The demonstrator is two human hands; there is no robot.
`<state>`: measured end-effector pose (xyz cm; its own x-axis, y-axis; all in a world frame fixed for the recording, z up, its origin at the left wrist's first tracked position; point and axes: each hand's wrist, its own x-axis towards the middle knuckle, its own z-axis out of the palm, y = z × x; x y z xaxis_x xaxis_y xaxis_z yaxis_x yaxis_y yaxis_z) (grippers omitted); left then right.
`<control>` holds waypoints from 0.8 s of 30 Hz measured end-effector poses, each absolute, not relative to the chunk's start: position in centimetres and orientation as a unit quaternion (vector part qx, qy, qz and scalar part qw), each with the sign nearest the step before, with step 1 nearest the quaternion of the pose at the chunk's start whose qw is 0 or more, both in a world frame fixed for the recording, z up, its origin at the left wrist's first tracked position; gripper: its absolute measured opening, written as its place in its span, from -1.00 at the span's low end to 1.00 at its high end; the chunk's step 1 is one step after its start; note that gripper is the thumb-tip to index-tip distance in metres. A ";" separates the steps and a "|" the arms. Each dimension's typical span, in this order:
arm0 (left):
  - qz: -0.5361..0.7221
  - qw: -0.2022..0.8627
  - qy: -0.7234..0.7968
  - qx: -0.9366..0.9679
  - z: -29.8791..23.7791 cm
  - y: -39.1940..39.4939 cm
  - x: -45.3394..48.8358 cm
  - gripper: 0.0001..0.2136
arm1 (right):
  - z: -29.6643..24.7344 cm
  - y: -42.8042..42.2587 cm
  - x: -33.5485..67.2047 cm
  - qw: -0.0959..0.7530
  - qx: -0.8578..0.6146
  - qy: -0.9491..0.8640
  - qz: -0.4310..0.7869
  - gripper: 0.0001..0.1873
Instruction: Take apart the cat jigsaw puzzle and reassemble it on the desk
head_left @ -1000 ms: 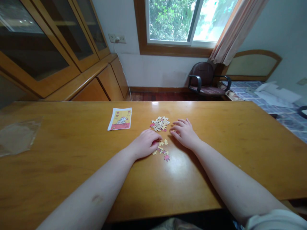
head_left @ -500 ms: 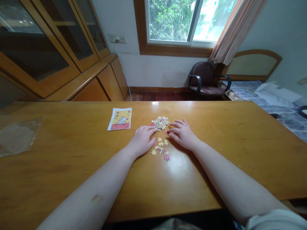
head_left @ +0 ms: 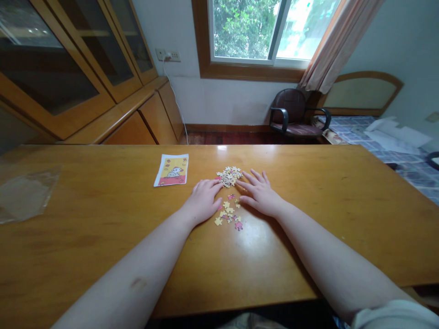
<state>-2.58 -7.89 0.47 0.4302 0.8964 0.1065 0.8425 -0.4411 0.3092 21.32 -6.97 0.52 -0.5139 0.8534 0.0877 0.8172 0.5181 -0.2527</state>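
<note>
Left hand [head_left: 203, 201] lies open, palm down, on the wooden surface [head_left: 103, 246], fingertips just beside the heap of jigsaw pieces [head_left: 229, 176]. Right hand [head_left: 260, 194] rests open, fingers spread, at the heap's other side. Loose pieces [head_left: 228, 214] lie between the hands, nearer the person.

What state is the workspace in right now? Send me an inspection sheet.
Surface: wooden table, glossy, honey-coloured.
Job's things: pile of jigsaw pieces; scattered jigsaw pieces nearer the person; picture card left of the pile.
Clutter: clear plastic bag at the table's left end.
Hands: left hand flat beside the scattered pieces; right hand spread beside the pile; neither visibly holds anything.
Cables: white cable running down from a wall socket.
Surroundings: glass-fronted cabinet, window, dark chair.
</note>
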 end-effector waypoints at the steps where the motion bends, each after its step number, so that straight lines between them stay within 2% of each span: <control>1: 0.125 0.103 0.517 0.840 0.4 -7.9 -2.6 -0.55 | 0.5 -6.9 21.3 0.094 -0.492 -0.862 0.083 -0.39; 6: 0.130 0.097 0.511 0.844 0.3 -7.8 -2.6 -0.60 | 0.5 -6.9 21.3 0.085 -0.494 -0.862 0.077 -0.48; 11: 0.148 0.105 0.505 0.844 0.6 -7.8 -2.6 -0.65 | 0.6 -7.0 21.3 0.099 -0.483 -0.867 0.074 -0.47; 17: 0.163 0.121 0.479 0.854 0.9 -7.9 -2.5 -0.69 | 0.5 -6.7 21.5 0.148 -0.508 -0.846 0.063 -0.67; 21: 0.170 0.124 0.476 0.854 1.1 -7.9 -2.5 -0.72 | 0.4 -6.6 21.6 0.177 -0.533 -0.826 0.045 -0.69; 24: 0.180 0.125 0.459 0.861 1.2 -8.0 -2.5 -0.77 | 0.5 -6.8 21.4 0.160 -0.473 -0.863 0.074 -0.63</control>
<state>-2.50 -7.96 1.17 0.5144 0.8351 0.1950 0.7449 -0.5478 0.3808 21.39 -6.78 0.54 -0.5018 0.8399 0.2069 0.7922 0.5423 -0.2798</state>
